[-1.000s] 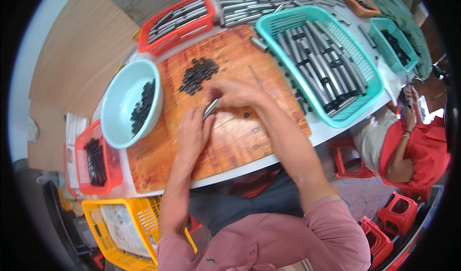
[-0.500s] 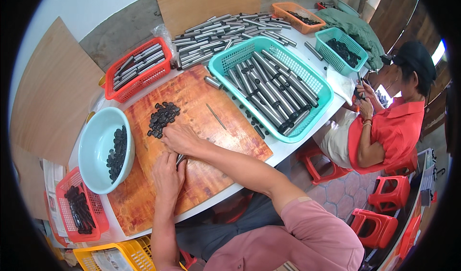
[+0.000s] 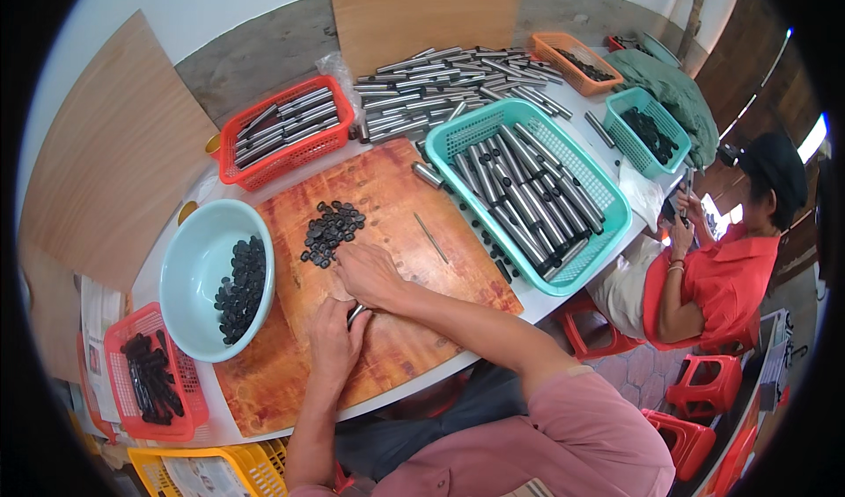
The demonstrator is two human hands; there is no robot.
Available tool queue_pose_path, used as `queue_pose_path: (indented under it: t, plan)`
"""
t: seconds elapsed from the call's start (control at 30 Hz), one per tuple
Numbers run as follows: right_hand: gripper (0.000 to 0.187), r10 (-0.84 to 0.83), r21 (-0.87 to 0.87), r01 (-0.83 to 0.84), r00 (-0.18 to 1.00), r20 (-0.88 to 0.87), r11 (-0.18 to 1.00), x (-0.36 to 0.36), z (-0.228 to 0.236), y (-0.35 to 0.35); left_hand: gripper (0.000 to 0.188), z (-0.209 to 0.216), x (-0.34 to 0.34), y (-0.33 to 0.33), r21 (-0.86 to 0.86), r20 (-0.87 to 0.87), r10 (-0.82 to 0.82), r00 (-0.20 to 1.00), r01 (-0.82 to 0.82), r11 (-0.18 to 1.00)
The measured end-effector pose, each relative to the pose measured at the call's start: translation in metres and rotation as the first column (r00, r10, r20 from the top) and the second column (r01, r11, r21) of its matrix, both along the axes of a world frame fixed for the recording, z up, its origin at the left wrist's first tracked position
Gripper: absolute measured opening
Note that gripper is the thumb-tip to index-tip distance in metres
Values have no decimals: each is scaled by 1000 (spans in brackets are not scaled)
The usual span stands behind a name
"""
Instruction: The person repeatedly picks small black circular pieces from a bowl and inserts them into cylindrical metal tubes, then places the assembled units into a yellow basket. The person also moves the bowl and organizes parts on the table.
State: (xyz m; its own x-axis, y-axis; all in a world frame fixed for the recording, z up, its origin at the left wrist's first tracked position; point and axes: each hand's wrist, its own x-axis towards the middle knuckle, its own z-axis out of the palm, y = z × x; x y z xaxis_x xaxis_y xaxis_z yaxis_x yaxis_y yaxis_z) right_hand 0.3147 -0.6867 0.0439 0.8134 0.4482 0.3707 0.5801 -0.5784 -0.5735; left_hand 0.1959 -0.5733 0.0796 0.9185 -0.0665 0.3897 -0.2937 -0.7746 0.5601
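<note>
Loads of containers on this bench (image 3: 576, 272), so going round them. Big teal basket (image 3: 607, 233) on the right is packed with grey metal tubes (image 3: 519, 193) lying side by side, slanted. Behind it, a loose heap of the same tubes (image 3: 440, 88) sits straight on the bench, and the red basket (image 3: 282, 167) at the back left holds another layer of them. Further back there's an orange basket (image 3: 581, 76) and a smaller teal basket (image 3: 629, 114), both with small dark pieces inside, too small to make out properly.

On the left, the round pale-blue bowl (image 3: 189, 272) has a batch of little black caps (image 3: 239, 290) piled toward its right side. Just below it, a low red crate (image 3: 119, 356) holds longer black parts. A yellow crate (image 3: 154, 471) peeks in at the bottom edge with paper inside.

Middle is a reddish wooden board (image 3: 414, 352) with a small pile of black caps (image 3: 330, 231) lying loose, plus a thin metal rod (image 3: 431, 237) by itself.

Both hands are together on the board, just below that pile. The left hand (image 3: 334, 338) is curled shut around a short metal tube (image 3: 356, 314), only its end showing. The right hand (image 3: 370, 272) is bent over the tube's top, fingers pressed down, touching the left hand; whether it has a cap underneath is hidden.

Another person in a red shirt (image 3: 726, 281) sits off to the right.
</note>
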Motion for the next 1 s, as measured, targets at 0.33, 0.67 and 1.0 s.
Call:
queue_pose_path:
  t: [0.33, 0.67, 1.0]
  plan:
    - [17, -11, -80, 5, 997, -76, 997, -6, 17, -2, 23, -3, -2, -2, 46, -24, -8, 1000, 9, 999]
    - [24, -62, 39, 64, 997, -51, 997, -4, 9, -2, 24, -8, -3, -2, 11, 30, 59, 998, -60, 998]
    - [23, -80, -16, 79, 994, -69, 997, -14, 15, -7, 20, -7, -7, -8, 90, 18, 26, 1000, -27, 996]
